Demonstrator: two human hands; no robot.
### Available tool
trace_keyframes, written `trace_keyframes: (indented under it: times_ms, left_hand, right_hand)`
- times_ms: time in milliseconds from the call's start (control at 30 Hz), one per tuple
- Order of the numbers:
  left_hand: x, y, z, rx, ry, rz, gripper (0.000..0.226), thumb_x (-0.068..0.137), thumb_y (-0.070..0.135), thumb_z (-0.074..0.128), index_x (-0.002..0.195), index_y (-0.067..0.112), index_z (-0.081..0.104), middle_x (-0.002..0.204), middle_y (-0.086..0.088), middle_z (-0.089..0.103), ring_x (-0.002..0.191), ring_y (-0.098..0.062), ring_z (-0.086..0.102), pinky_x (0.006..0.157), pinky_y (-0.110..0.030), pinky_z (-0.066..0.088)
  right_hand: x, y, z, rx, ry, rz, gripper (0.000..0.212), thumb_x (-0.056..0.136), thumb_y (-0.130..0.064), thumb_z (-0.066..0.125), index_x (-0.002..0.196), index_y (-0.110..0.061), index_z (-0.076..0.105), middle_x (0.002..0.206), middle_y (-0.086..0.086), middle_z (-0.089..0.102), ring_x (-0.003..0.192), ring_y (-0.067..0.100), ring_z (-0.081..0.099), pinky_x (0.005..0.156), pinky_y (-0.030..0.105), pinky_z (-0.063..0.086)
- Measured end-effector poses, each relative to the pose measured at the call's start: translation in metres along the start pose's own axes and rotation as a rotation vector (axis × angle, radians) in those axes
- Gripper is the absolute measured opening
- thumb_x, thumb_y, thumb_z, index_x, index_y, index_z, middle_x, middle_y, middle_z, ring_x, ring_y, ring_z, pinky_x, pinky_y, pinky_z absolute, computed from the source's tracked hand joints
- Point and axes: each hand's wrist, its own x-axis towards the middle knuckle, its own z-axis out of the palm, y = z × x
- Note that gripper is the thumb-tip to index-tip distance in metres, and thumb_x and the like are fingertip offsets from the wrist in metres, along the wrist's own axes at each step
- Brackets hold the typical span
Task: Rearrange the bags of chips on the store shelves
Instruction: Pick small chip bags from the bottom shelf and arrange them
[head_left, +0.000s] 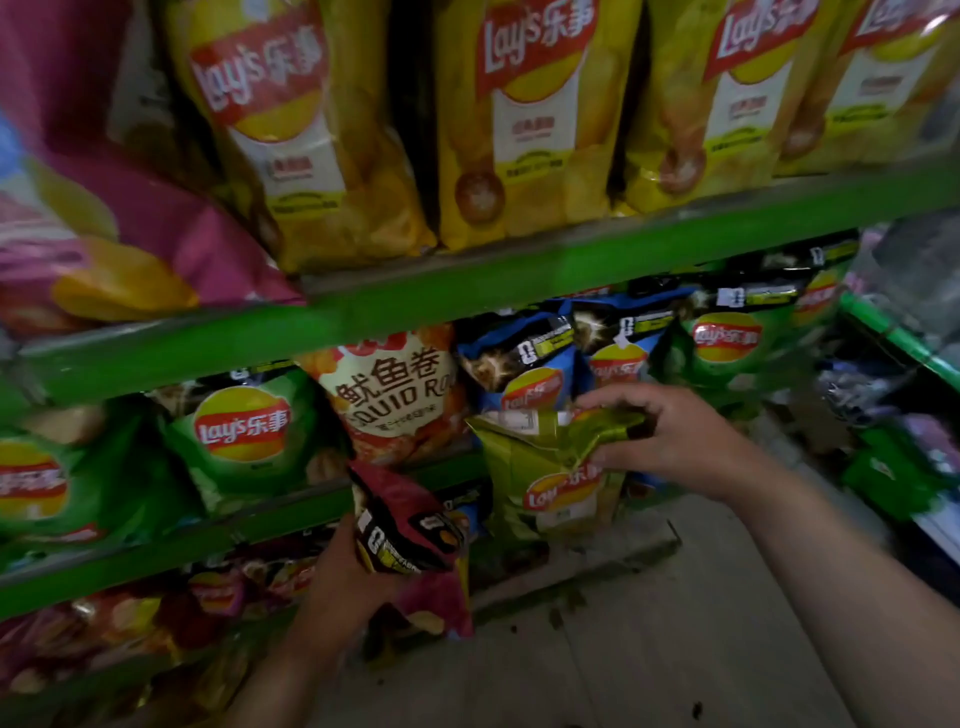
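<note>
My right hand (670, 436) grips the crumpled top of an olive-green Lay's bag (545, 478), which hangs in front of the middle shelf's edge. My left hand (345, 577) holds a dark red Lay's bag (405, 535) from the left side, low down by the bottom shelf. Both bags are off the shelves, side by side and a little apart.
Green shelf rails (467, 291) run across the view. Large yellow Lay's bags (519, 119) stand on the upper shelf beside a pink bag (130, 249). On the middle shelf sit green Lay's bags (244, 431), a squid roll bag (395, 395) and blue bags (524, 374). Pale floor (675, 623) lies lower right.
</note>
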Motion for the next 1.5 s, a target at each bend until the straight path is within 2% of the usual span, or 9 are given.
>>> trace_keyframes:
  times_ms: [167,267,433,633,767,1033,1200,1400,1500]
  left_hand:
    - [-0.017,0.007,-0.047,0.043,0.068,0.064,0.092,0.046,0.035,0.097,0.120,0.051,0.045,0.103,0.037,0.066,0.095,0.014,0.063,0.072,-0.004,0.049]
    - [-0.031,0.006,-0.076,0.037,0.130,0.074,0.088,0.044,0.027,0.096,0.116,0.049,0.050,0.105,0.038,0.066,0.092,0.012,0.065,0.062,-0.007,0.052]
    - [-0.049,0.006,-0.109,-0.025,0.262,0.110,0.087,0.035,0.029,0.100,0.109,0.047,0.058,0.099,0.028,0.072,0.085,0.004,0.070,0.056,-0.014,0.055]
    - [-0.055,0.002,-0.135,-0.072,0.293,0.098,0.094,0.033,0.031,0.095,0.120,0.040,0.059,0.110,0.011,0.074,0.094,-0.012,0.073,0.068,-0.030,0.060]
    - [-0.058,0.004,-0.137,-0.060,0.326,0.121,0.081,0.034,0.034,0.095,0.107,0.051,0.063,0.107,0.015,0.074,0.091,-0.006,0.072,0.061,-0.018,0.056]
    - [-0.061,0.008,-0.143,-0.055,0.359,0.095,0.079,0.034,0.040,0.094,0.105,0.056,0.063,0.106,0.015,0.074,0.088,-0.007,0.073,0.061,-0.023,0.058]
    - [-0.067,0.018,-0.143,-0.071,0.321,0.106,0.081,0.031,0.041,0.092,0.104,0.059,0.064,0.106,0.018,0.074,0.090,-0.003,0.071,0.066,-0.025,0.058]
    - [-0.074,0.024,-0.148,-0.186,0.173,0.124,0.084,0.061,-0.007,0.086,0.136,0.015,0.055,0.126,-0.008,0.068,0.113,-0.027,0.066,0.074,-0.034,0.059]
    - [-0.083,0.034,-0.139,-0.141,0.054,0.165,0.080,0.065,-0.008,0.072,0.137,0.022,0.057,0.124,0.002,0.070,0.114,-0.017,0.066,0.082,-0.031,0.057]
  right_hand:
    - [0.017,-0.025,0.042,0.176,-0.024,-0.058,0.059,0.070,-0.018,0.085,0.116,-0.048,0.063,0.120,-0.002,0.066,0.108,0.017,0.065,0.084,0.038,0.057]
    - [0.034,-0.036,0.077,0.264,-0.093,0.002,0.078,0.067,-0.016,0.087,0.132,-0.043,0.053,0.136,0.001,0.057,0.113,0.019,0.063,0.082,0.034,0.059]
    - [0.072,-0.051,0.124,0.552,-0.193,0.130,0.136,0.053,-0.011,0.086,0.152,-0.043,-0.003,0.128,0.003,0.057,0.108,0.022,0.067,0.081,0.042,0.059]
    - [0.110,-0.074,0.138,0.746,-0.122,0.060,0.082,0.057,-0.003,0.081,0.124,-0.028,0.041,0.118,0.014,0.067,0.101,0.029,0.070,0.081,0.047,0.058]
    - [0.115,-0.082,0.135,0.696,-0.133,0.083,0.058,0.057,-0.008,0.081,0.106,-0.023,0.056,0.099,0.006,0.076,0.093,0.026,0.073,0.076,0.043,0.060]
    - [0.093,-0.063,0.147,0.596,-0.052,0.037,0.068,0.065,-0.006,0.085,0.111,-0.042,0.049,0.101,0.016,0.074,0.093,0.027,0.072,0.078,0.043,0.060]
    - [0.083,-0.059,0.157,0.630,-0.006,0.028,0.084,0.074,-0.010,0.081,0.142,-0.029,0.036,0.098,0.008,0.076,0.091,0.024,0.074,0.070,0.033,0.060]
    - [0.072,-0.055,0.173,0.696,0.211,0.037,0.089,0.079,-0.007,0.077,0.148,-0.037,0.028,0.098,-0.001,0.075,0.094,0.017,0.072,0.080,0.040,0.059]
    - [0.064,-0.054,0.193,0.719,0.335,0.034,0.085,0.079,-0.007,0.077,0.143,-0.043,0.034,0.089,-0.009,0.073,0.088,0.010,0.072,0.072,0.027,0.059]
